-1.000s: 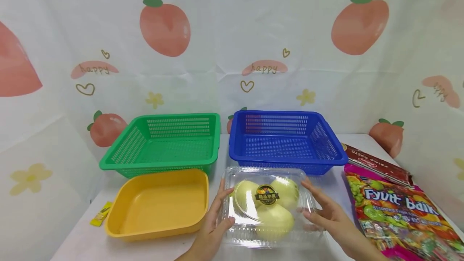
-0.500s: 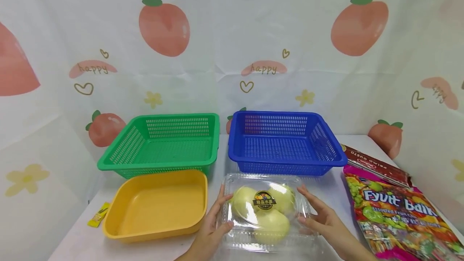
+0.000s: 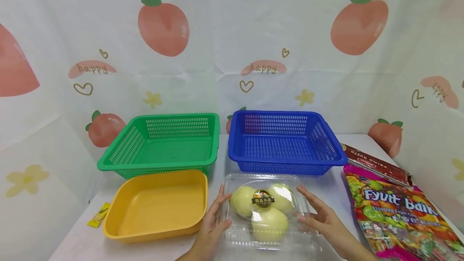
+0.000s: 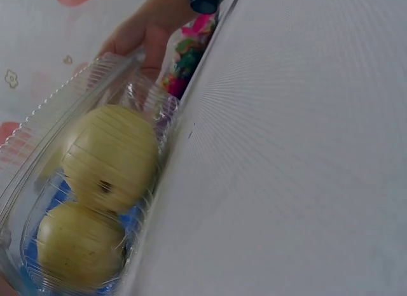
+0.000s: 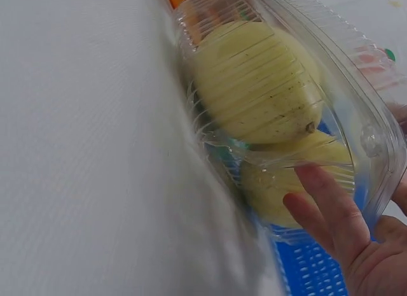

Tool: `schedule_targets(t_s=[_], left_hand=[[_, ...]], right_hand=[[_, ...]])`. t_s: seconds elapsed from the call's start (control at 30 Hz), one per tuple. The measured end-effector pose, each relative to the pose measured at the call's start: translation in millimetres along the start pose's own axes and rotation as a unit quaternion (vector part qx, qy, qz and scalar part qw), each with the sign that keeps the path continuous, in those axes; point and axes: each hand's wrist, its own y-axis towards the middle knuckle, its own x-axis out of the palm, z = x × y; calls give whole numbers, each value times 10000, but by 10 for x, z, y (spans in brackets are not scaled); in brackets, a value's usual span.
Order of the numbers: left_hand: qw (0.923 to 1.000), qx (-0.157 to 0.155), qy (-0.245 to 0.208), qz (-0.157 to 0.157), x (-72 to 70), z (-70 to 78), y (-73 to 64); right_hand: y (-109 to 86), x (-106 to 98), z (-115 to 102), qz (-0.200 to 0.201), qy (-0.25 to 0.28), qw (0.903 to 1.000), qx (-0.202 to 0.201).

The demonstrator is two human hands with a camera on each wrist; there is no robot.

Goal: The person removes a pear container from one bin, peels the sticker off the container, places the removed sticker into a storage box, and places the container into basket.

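A clear plastic clamshell box (image 3: 235, 235) stands on the table, holding three pale yellow-green round fruits (image 3: 270, 224). A black sticker (image 3: 262, 199) marks its lid. My left hand (image 3: 208, 228) touches the box's left side, thumb and fingers spread apart. Against the right side rests my right hand (image 3: 328, 222), its thumb nearer me than the index finger. In the right wrist view, two fairly straight fingers (image 5: 334, 210) lie on the box's ribbed side wall. The left wrist view shows fruit (image 4: 111, 156) through that wall; my left fingers are mostly hidden there.
Behind the box is a blue basket (image 3: 288, 168), with a green basket (image 3: 163, 168) to its left. A yellow tray (image 3: 156, 235) and a small yellow packet (image 3: 98, 214) lie left. A candy bag (image 3: 402, 212) and a brown-red packet (image 3: 377, 164) lie right.
The box has come down slightly toward me and lies flatter than one second ago. Both hands have moved with it and remain at its sides, with little movement over the last half second.
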Motion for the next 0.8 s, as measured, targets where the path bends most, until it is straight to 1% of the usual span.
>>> schedule_targets(t_s=[0.1,0.17,0.3,0.33,0.5,0.57,0.63,0.7,0.8], left_hand=[[10000,-53,-1,9,-8,-8,7],[10000,-14,10,-6,-11,-14,10],[10000,68,-12,-69,-14,-24,11],[9999,76,-2,-71,-15,-26,10],[9999,87,-22,-71,-21,-33,-6],[9999,99,-40,-91,-21,-34,-7],[9998,127,-39,-124,-20,-37,-1],[9999,100,-44,-122,-16,-38,4],[9999,42,-42,-90,-13,-41,8]], right_hand=[[12,5,-18,55,-70,9999,109],[15,6,-29,61,-107,9998,146],[4,8,-47,62,-241,9996,123],[4,9,-51,82,-255,9995,173],[12,11,-51,35,-321,9994,157],[12,6,-51,158,-487,9986,110],[17,-7,-65,437,-734,9963,126],[31,-30,-92,765,-1040,9915,168],[63,-83,-173,1021,-1428,9843,195]])
